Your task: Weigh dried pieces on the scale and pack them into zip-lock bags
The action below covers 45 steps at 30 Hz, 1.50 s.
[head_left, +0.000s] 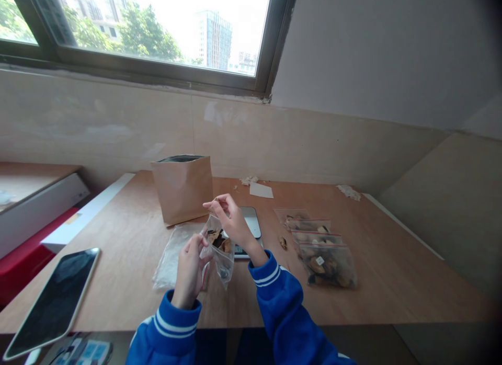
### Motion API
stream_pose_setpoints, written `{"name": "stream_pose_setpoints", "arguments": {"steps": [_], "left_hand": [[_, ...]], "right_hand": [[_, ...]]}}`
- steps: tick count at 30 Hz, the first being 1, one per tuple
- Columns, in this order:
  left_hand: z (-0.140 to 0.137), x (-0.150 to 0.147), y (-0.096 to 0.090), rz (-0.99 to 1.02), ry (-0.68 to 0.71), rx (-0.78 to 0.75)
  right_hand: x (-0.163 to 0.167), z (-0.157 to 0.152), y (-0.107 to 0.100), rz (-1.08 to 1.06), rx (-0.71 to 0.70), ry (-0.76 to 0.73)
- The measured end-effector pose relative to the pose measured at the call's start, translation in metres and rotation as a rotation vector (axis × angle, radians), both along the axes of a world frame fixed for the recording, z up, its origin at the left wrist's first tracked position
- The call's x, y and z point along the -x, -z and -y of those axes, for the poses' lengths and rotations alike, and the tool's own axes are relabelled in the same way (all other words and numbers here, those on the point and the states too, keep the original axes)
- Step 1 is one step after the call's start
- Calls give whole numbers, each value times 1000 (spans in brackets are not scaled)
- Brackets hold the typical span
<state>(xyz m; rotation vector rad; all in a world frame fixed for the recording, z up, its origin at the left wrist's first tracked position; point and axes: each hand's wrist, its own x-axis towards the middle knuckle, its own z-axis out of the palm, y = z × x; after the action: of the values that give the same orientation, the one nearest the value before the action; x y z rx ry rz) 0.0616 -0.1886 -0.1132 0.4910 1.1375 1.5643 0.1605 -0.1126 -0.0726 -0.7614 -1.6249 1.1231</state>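
Note:
My left hand (pixel 191 268) grips a small clear zip bag (pixel 224 265) by its left side. Dark and tan dried pieces (pixel 219 241), perhaps dried mushroom, lie inside it. Just above the bag's mouth, my right hand (pixel 229 216) is closed in a pinch; what sits between its fingertips is too small to make out. Partly hidden behind that hand is a flat kitchen scale (pixel 251 222). Flat clear plastic bags (pixel 172 258) lie to the left of my left hand. A brown kraft paper pouch (pixel 184 190) stands upright behind them, its top open.
Several filled zip bags (pixel 329 263) overlap at the right, with a loose dried piece (pixel 283 243) beside them. A white card (pixel 261 190) and crumbly scraps (pixel 248 181) lie near the wall. A tablet (pixel 57 299) rests at the left, extending past the table's front edge.

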Motion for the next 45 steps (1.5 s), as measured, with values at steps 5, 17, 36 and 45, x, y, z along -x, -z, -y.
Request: {"name": "stream_pose_setpoints", "arguments": {"steps": [5,17,36,45], "left_hand": [[3,1,-2,22,-1,7],[7,0,-7,20,18,-15],[17,-14,0,-47,-39,-126],[8,5,23,-367,-55,-159]], "right_hand": [[-14,2,-7,171,-55,144],[-13,12,-8,303,28,142],[-39,75,33,198,15,159],[-72,66,60,-37,204,274]]}}
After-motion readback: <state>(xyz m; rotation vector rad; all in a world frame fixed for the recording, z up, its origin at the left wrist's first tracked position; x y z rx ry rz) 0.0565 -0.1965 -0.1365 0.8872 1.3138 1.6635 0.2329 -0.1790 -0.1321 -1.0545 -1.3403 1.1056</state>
